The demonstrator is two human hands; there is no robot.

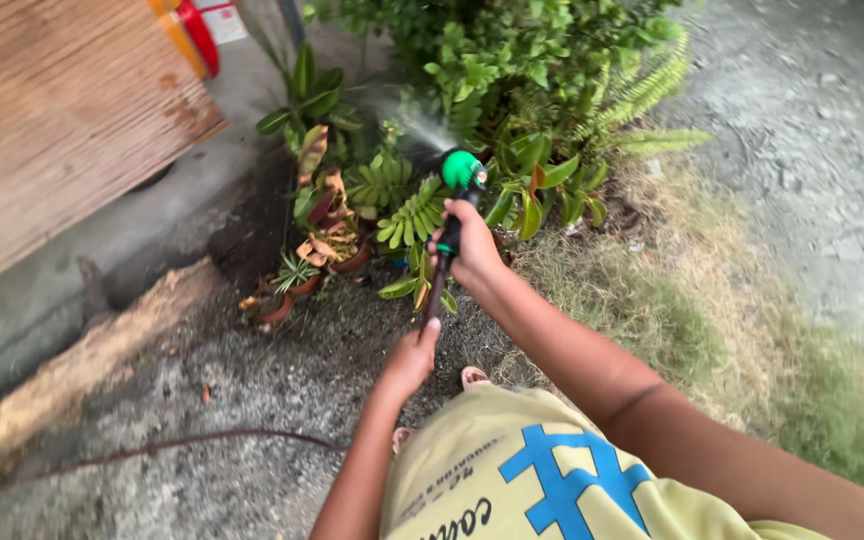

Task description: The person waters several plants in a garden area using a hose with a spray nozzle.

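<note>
The right hand [472, 250] has its fingers clamped round the black grip of the green-headed spray nozzle [463, 170], held out over the potted plants [327, 235] by the wall, a fine mist leaving it. The left hand [410, 358] pinches the hose [436, 295] just below. Best, I'd say, to keep the head low and sweep slowly so the soil gets wet. The trigger is hidden under the fingers, and 1 sandalled foot barely shows.
</note>
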